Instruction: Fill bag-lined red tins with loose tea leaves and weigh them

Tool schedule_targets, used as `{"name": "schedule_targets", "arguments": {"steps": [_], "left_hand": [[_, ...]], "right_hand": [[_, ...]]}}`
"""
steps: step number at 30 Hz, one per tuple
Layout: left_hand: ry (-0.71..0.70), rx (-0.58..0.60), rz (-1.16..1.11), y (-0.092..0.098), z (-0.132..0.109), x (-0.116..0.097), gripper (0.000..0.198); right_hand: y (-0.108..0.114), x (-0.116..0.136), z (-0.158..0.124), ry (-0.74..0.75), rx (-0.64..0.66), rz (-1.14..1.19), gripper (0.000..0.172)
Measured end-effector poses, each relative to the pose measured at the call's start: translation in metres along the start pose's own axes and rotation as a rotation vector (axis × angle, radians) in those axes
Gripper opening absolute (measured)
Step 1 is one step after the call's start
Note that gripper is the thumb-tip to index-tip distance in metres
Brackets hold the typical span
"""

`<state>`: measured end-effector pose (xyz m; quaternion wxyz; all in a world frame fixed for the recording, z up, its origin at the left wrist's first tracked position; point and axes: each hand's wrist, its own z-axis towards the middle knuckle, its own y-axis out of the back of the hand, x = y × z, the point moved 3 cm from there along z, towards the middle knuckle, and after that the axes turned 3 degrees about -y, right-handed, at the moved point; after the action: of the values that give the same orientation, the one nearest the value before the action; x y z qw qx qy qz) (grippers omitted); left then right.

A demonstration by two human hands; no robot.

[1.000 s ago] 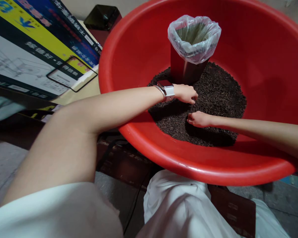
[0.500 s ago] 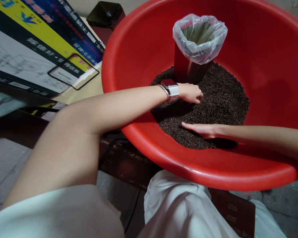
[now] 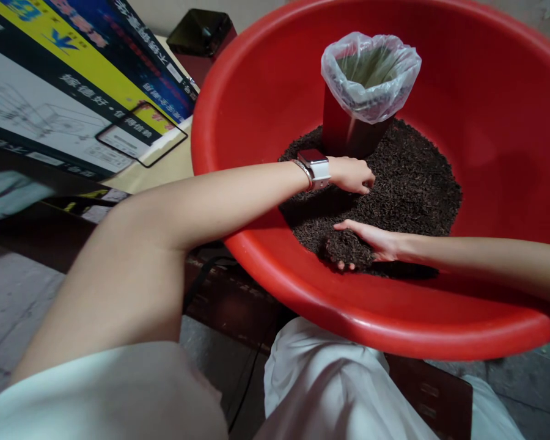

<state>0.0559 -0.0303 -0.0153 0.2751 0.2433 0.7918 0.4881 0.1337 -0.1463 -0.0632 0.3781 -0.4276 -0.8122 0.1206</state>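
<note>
A wide red plastic basin [image 3: 495, 153] holds a heap of dark, dry loose tea leaves [image 3: 407, 183]. My right hand [image 3: 376, 241] is cupped, palm up, around a handful of these leaves, low at the near side of the heap. My left hand [image 3: 351, 174], with a watch [image 3: 318, 168] on its wrist, is just over the middle of the heap with its fingers curled in; whatever may be inside them is hidden. Behind it, a dark red box [image 3: 352, 134] lined with a clear plastic bag [image 3: 371, 79] stands upright in the leaves.
Printed cartons [image 3: 87, 91] lean at the left beside the basin. A dark-lidded box [image 3: 201, 33] stands behind them, close to the basin's rim. My left forearm crosses that rim. Below are my knees in pale cloth [image 3: 321, 379] and a tiled floor.
My right hand has turned from edge-down on the leaves to palm up, and now has a handful of tea leaves in it. The left hand stays almost in place.
</note>
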Motion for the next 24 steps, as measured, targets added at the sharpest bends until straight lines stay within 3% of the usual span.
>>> {"name": "schedule_targets", "arguments": {"steps": [3, 6, 10, 12, 14, 17, 19, 21, 24], "left_hand": [[-0.007, -0.008, 0.026, -0.001, 0.001, 0.0, 0.039], [-0.011, -0.01, 0.04, -0.002, 0.003, 0.001, 0.039], [-0.021, -0.014, 0.04, -0.004, 0.003, 0.002, 0.037], [-0.025, -0.02, 0.028, -0.005, 0.003, 0.002, 0.035], [-0.028, -0.016, 0.027, -0.006, 0.003, 0.002, 0.035], [-0.034, 0.004, 0.049, -0.008, 0.004, 0.003, 0.036], [-0.046, 0.011, 0.06, -0.009, 0.005, 0.003, 0.037], [-0.059, 0.011, 0.066, -0.009, 0.005, 0.003, 0.039], [-0.046, 0.018, 0.079, -0.007, 0.003, 0.002, 0.04]], "right_hand": [[-0.002, 0.004, -0.003, -0.057, 0.052, 0.147, 0.046], [-0.002, 0.008, -0.005, -0.017, 0.085, 0.213, 0.041], [0.002, 0.009, -0.002, 0.045, 0.071, 0.077, 0.03], [0.009, 0.009, 0.0, 0.042, -0.004, -0.089, 0.029], [0.02, 0.011, 0.002, 0.022, -0.177, -0.361, 0.036], [0.036, 0.023, -0.003, 0.021, -0.559, -1.058, 0.034], [0.04, 0.032, -0.008, 0.018, -0.734, -1.469, 0.026], [0.042, 0.036, -0.009, -0.01, -0.789, -1.622, 0.031], [0.044, 0.029, -0.003, -0.074, -0.742, -1.477, 0.04]]}}
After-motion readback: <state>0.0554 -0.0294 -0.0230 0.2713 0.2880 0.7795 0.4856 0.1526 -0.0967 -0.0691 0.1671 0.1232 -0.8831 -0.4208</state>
